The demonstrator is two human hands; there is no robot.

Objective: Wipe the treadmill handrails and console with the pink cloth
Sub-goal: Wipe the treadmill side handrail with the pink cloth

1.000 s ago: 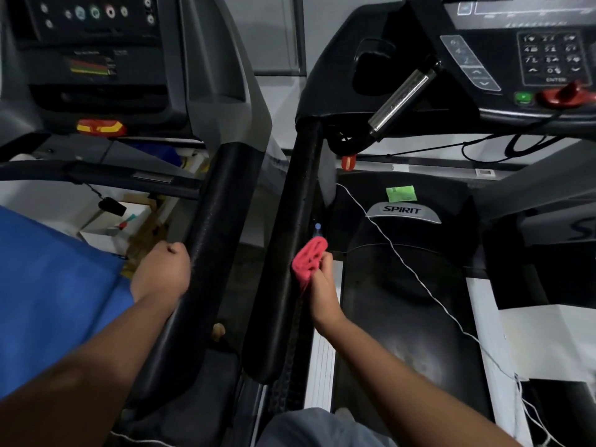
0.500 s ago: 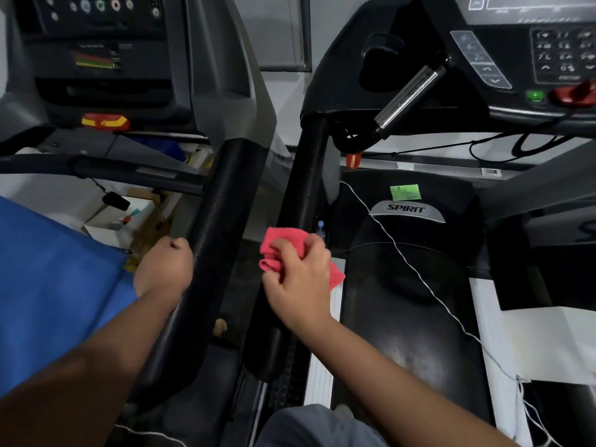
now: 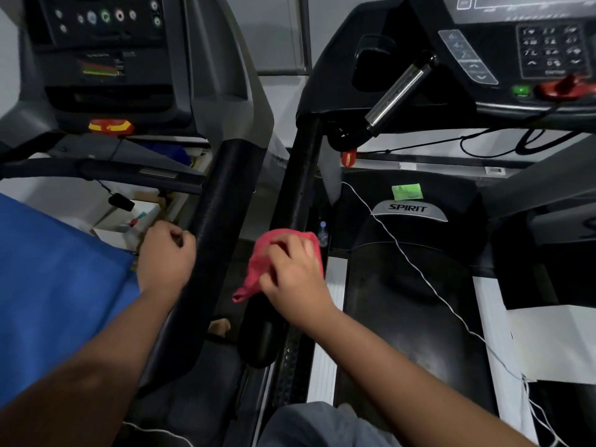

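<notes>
Room: I stand between two dark treadmills set side by side, with a pale wall behind them; the far machine on the right carries a silver badge reading SPIRIT.
Right treadmill console: far right, a dark panel with a number keypad, a small green button and a red safety key just beside it.
Left treadmill console: far left, a dark panel with a row of round buttons and a red-and-yellow stop tab under it.
Padded black handrail of the right treadmill: runs from the far console toward me, through the middle of the view.
Crumpled pink cloth: draped over that handrail near its near end, one corner hanging off the left side.
My right hand: fingers curled over the cloth, gripping it and pressing it onto the rail.
Black handrail of the left treadmill: just left of the other rail, parallel to it.
My left hand: fingers curled, knuckles against the left side of that rail; I cannot tell whether it wraps around it.
Blue sheet: fills the near left.
Thin white cord: trails across the dark belt on the right.
Green sticker: on the motor cover, just beyond the badge.
</notes>
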